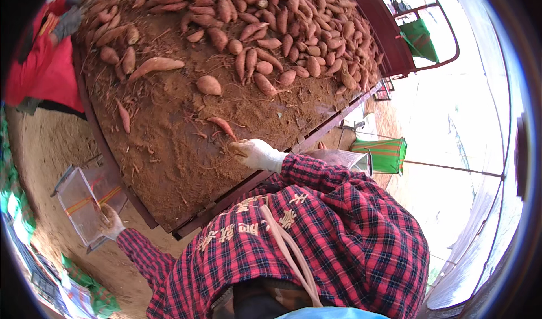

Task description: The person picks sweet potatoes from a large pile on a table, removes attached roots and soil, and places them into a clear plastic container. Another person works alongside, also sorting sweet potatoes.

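My right hand (259, 154), in a white glove with soiled fingertips, is over the near part of the dirt-covered bed (169, 179). Its thumb and fingers close at the lower end of a thin red sweet potato (223, 127), which slants away from them. Off the bed's left side, my left hand (111, 222), also gloved and soiled brown, reaches the edge of a translucent container (76, 204) with orange stripes. Whether its fingers grip the rim or hold something is not clear. Farther up the bed lies a large heap of sweet potatoes (296, 26).
A co-worker (51, 69) in red with grey gloves stands at the bed's upper left, near more sweet potatoes (112, 31). The raised metal edge (322, 126) runs along the bed's near side. To the right are a clear-walled container (338, 158) and a green striped bag (383, 153).
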The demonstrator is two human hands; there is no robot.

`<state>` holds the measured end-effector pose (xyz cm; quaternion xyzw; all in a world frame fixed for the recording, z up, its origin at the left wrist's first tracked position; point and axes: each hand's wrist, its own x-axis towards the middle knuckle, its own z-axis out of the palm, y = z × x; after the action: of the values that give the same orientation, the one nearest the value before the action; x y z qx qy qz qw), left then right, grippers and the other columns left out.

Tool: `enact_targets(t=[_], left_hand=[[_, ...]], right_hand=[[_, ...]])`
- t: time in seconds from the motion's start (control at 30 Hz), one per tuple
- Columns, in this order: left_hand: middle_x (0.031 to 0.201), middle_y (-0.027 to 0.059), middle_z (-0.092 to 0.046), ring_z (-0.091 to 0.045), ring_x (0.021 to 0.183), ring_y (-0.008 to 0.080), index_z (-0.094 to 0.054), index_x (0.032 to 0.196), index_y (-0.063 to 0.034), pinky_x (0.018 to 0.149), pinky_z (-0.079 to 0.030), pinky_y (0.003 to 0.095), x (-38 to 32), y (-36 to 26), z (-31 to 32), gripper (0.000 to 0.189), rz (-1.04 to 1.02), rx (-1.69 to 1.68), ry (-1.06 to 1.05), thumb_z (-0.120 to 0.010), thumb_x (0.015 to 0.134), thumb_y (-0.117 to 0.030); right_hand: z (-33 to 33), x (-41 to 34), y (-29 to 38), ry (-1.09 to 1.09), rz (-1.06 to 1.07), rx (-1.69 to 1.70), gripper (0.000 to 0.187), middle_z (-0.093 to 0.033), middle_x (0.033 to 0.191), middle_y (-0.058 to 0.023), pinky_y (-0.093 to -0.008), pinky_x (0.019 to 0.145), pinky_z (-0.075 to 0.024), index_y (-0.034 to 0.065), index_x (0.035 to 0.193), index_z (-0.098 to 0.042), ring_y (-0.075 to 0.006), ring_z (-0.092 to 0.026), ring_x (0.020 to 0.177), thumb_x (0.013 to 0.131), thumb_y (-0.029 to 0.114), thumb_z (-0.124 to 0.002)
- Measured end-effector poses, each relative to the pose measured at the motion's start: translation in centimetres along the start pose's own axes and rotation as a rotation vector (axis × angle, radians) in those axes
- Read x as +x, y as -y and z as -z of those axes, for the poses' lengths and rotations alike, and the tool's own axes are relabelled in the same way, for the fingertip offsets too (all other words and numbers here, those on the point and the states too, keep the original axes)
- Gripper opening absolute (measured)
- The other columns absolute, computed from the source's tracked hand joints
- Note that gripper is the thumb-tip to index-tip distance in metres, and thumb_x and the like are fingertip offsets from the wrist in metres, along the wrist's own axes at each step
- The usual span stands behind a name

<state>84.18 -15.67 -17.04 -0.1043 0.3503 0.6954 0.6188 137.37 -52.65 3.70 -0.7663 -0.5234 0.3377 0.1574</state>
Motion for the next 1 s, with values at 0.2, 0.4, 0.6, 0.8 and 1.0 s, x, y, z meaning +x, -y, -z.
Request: enact_targets(t=[0.2, 0.4, 0.6, 0.8, 1.0], left_hand=[[0.135, 0.0254, -0.061, -0.059, 0.127, 0.0394, -0.055, 0.137, 0.0025, 0.104, -0.053, 0.0567, -17.6, 13.1, -3.4, 0.046, 0.548, 0.069, 0.190, -0.054, 0.097, -0.021], [0.129, 0.0188, -0.068, -0.065, 0.121, 0.0325, -0.067, 0.126, -0.0017, 0.103, -0.056, 0.0510, -36.1, 30.8, -7.5, 0.040, 0.941, 0.292, 0.194, -0.058, 0.098, -0.029], [0.129, 0.0194, -0.067, -0.063, 0.124, 0.0319, -0.064, 0.129, -0.0001, 0.112, -0.050, 0.0493, -47.5, 41.3, -6.3, 0.038, 1.283, 0.306, 0.197, -0.062, 0.100, -0.025], [0.141, 0.0184, -0.059, -0.056, 0.133, 0.0343, -0.065, 0.126, -0.0008, 0.115, -0.047, 0.0475, -50.3, 44.6, -5.8, 0.038, 1.191, 0.578, 0.461, -0.067, 0.098, -0.026], [0.148, 0.0182, -0.053, -0.052, 0.138, 0.0307, -0.052, 0.145, -0.0076, 0.116, -0.045, 0.0479, -47.6, 51.2, -10.1, 0.066, 0.981, 0.531, 0.804, -0.073, 0.092, -0.042]], right_hand=[[8.1, -0.7, -11.4, -0.366, -0.218, -0.041, 0.039, -0.073, 0.116, -0.0159, -0.0385, 0.097, -0.0552, 0.0082, 0.127, -0.069, -0.0322, -0.070, 0.106, 0.094, 0.028, -0.065], [21.3, 6.4, -27.5, -0.737, -0.344, -0.037, 0.041, -0.072, 0.114, -0.0207, -0.0424, 0.093, -0.0540, 0.0014, 0.116, -0.071, -0.0369, -0.069, 0.106, 0.094, 0.035, -0.067], [28.9, 19.2, -34.4, -0.700, -0.535, -0.112, 0.055, -0.073, 0.102, -0.0235, -0.0449, 0.088, -0.0563, -0.0029, 0.114, -0.064, -0.0386, -0.071, 0.100, 0.090, 0.046, -0.072], [30.7, 25.2, -36.0, -0.582, -0.605, -0.143, 0.062, -0.075, 0.104, -0.0204, -0.0439, 0.086, -0.0580, -0.0045, 0.120, -0.062, -0.0359, -0.073, 0.097, 0.089, 0.049, -0.072], [27.5, 14.3, -27.6, -0.469, -0.307, 0.244, 0.063, -0.071, 0.111, -0.0248, -0.0419, 0.095, -0.0538, -0.0047, 0.116, -0.067, -0.0376, -0.069, 0.107, 0.091, 0.053, -0.065]])
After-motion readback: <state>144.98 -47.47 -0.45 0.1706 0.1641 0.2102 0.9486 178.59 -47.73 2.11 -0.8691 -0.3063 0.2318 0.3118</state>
